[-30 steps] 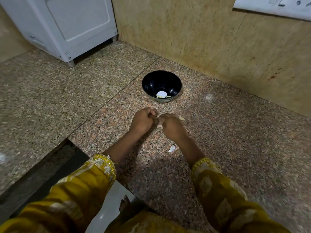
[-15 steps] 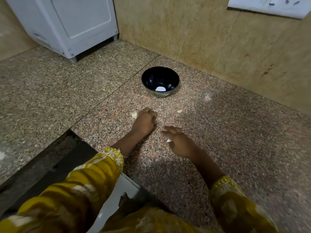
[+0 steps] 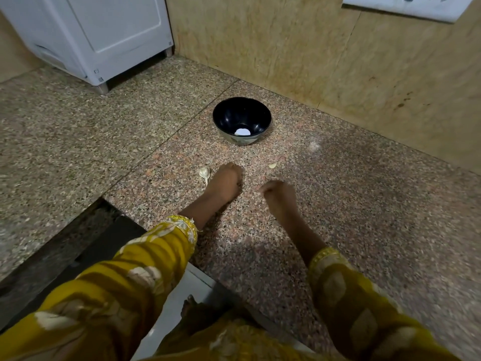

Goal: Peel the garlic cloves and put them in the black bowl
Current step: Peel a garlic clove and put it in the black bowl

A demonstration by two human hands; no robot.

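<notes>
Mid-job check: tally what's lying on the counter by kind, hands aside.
Black bowl: 1
Garlic pieces on the counter: 2, larger one by the left hand, smaller one
White bit in the bowl: 1
Total: 4

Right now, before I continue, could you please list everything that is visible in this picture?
granite counter: one, speckled pink-grey, fills the view
black bowl: one, black, centre of the counter; white spot inside, unclear what
garlic clove: one, whitish, skin on, front-left of the bowl
pale garlic piece: one, cream, front-right of the bowl
white appliance: one, back left
switch plate: one, white, top right
sleeves: two, yellow
left hand: one, curled, on the counter
right hand: one, curled, blurred
</notes>
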